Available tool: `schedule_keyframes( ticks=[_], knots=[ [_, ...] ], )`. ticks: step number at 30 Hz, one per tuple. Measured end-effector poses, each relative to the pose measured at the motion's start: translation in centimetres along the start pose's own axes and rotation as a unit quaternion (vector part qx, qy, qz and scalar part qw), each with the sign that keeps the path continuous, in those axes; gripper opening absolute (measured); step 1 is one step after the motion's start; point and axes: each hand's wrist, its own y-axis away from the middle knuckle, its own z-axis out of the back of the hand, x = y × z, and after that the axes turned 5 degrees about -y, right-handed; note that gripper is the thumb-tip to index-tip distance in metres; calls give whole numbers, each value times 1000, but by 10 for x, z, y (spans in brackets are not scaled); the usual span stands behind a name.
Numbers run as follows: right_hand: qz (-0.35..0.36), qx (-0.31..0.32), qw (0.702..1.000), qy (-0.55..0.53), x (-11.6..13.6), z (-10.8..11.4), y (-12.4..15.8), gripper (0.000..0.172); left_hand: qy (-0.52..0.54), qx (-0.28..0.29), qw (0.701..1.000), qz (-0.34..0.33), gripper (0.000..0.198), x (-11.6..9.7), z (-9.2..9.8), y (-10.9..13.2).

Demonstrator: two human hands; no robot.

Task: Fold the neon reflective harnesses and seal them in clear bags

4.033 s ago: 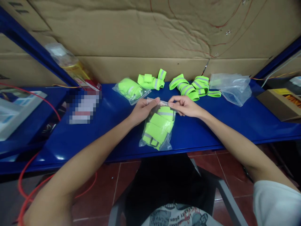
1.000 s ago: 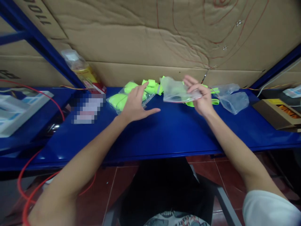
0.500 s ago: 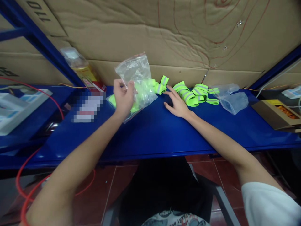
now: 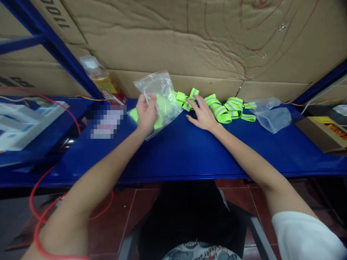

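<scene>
My left hand (image 4: pixel 146 112) is closed on a clear plastic bag (image 4: pixel 158 85) at the back of the blue table. Neon-yellow material (image 4: pixel 165 107) shows through the plastic. My right hand (image 4: pixel 202 113) has its fingers spread, with the fingertips at a small neon strip with a grey stripe (image 4: pixel 187 103); whether they touch it I cannot tell. Just right of that hand lies a bunch of neon-yellow straps with grey reflective stripes (image 4: pixel 221 110), some of them coiled.
An empty-looking clear plastic bag (image 4: pixel 273 119) lies right of the straps. Farther right is an open cardboard box (image 4: pixel 320 133). A bottle with yellow liquid (image 4: pixel 101 81) stands at the back left, and a red hose (image 4: pixel 34 196) loops at the left. Cardboard (image 4: pixel 151 39) forms the back wall.
The left hand and the bag have come slightly lower, and the bag's top has dropped. The right hand's fingers have moved up to the small strip. The whole view has shifted slightly.
</scene>
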Motion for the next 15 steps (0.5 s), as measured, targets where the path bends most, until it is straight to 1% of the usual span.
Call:
schedule_keyframes(
  ticks=[2, 3, 5, 6, 8, 11, 13, 15],
  knots=[
    [-31, 25, 999, -2, -2, -6, -9, 79, -9, -11, 1000, -10, 71, 1, -2, 0],
    [-47, 41, 998, -4, -3, -9, -13, 77, -12, -12, 1000, -9, 71, 1, -3, 1],
    [-61, 58, 996, -1, -2, -11, -18, 64, -13, -11, 1000, -4, 71, 2, -4, 1],
    [-56, 57, 997, 9, 0, -9, -18, 56, -13, -12, 1000, -3, 71, 2, -4, 2],
    [-41, 52, 997, 46, 6, -3, -16, 48, -13, -18, 1000, -4, 70, 3, -2, 1],
    [-32, 71, 993, 89, 21, 14, -5, 43, -20, -23, 1000, -8, 66, 5, 2, -1],
    [-18, 77, 993, 88, 33, 25, 6, 42, -18, -19, 1000, -10, 63, 6, 5, -3],
    [15, 69, 995, 72, 43, 34, 20, 37, -4, -21, 1000, -4, 61, 5, 6, -4]
  ],
)
